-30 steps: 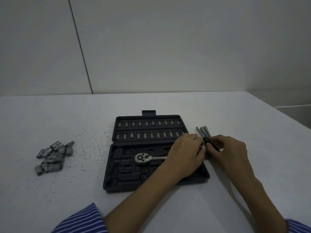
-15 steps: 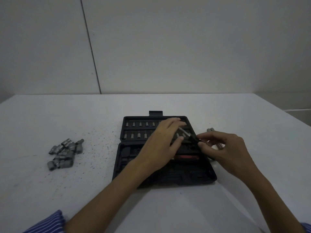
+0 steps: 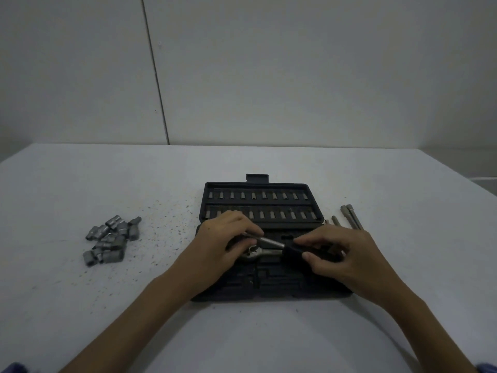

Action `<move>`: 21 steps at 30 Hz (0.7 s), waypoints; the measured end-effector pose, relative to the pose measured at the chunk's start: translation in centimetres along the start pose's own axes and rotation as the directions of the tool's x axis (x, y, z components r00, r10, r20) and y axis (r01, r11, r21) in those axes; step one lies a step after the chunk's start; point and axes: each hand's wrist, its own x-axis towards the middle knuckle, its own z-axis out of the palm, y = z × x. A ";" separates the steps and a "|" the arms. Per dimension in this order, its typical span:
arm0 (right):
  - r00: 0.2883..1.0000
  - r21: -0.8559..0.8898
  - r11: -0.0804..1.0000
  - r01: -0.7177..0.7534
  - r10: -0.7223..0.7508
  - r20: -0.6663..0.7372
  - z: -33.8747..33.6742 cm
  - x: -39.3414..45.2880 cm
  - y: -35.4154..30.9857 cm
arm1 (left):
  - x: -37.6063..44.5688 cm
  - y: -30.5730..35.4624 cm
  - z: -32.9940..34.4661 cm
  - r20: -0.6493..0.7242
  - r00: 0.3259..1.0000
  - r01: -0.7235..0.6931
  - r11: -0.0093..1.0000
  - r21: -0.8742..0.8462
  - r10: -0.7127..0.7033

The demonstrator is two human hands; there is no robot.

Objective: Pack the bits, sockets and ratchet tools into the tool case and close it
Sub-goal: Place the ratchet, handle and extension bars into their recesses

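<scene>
The black tool case (image 3: pixel 269 288) lies open on the table, its lid holding two rows of small silver bits (image 3: pixel 258 195). A silver ratchet (image 3: pixel 254 253) lies in the lower tray, partly under my hands. Over it I hold a driver handle (image 3: pixel 282 246) with a silver shaft and black grip. My left hand (image 3: pixel 223 246) pinches the shaft end. My right hand (image 3: pixel 341 255) grips the black grip. A pile of silver sockets (image 3: pixel 110 242) lies on the table far left of the case.
Several long silver extension bars (image 3: pixel 351 218) lie on the table just right of the case. Dark specks are scattered on the white table (image 3: pixel 134 305) between sockets and case. A grey wall stands behind; the table's right edge runs diagonally at far right.
Both hands have come down from the lid's bit rows to the lower tray, carrying the driver handle, which now lies level across the ratchet.
</scene>
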 end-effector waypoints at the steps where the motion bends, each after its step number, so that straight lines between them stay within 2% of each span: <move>1: 1.000 -0.003 1.000 0.009 -0.009 0.010 0.0 -0.1 0.0 | -0.1 0.1 -0.1 0.011 1.000 -0.012 1.000 -0.008 0.012; 6: 0.998 -0.025 0.999 0.042 -0.041 0.058 -0.3 -0.5 0.2 | -0.7 0.3 -0.4 0.065 0.997 -0.038 0.998 -0.055 0.041; 15: 0.994 -0.091 0.992 0.088 -0.082 0.072 -0.4 -0.8 0.8 | -1.3 0.3 -0.3 0.165 0.985 -0.045 0.998 -0.041 0.052; 21: 0.990 -0.117 0.987 0.112 -0.101 0.093 -0.2 -0.8 0.5 | -1.4 0.3 -0.2 0.174 0.982 -0.070 0.997 -0.014 0.072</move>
